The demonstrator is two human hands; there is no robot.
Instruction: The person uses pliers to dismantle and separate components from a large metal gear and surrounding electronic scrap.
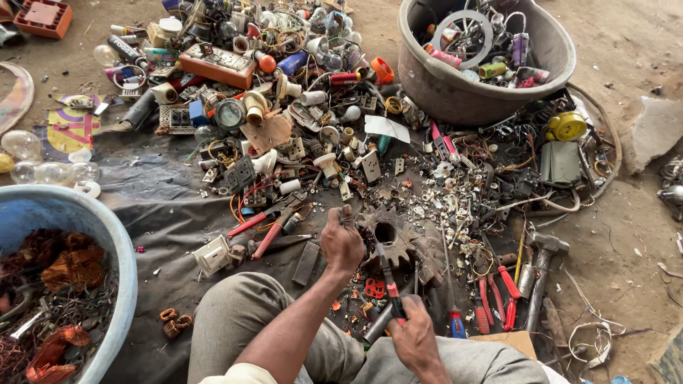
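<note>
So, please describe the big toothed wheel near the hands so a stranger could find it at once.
Start at the grey tub at the top and go straight down the dark sheet to the person's left hand. The rusty gear lies just to the right of it, the only toothed disc with a round central hole.

A rusty toothed gear wheel (388, 238) lies flat on the dark ground sheet, its round centre hole facing up. A small metal piece (346, 213) (too small to tell what kind) is pinched upright just beside the gear's left edge. Red-handled pliers (390, 281) point up toward the gear, the nose reaching its near rim.
</note>
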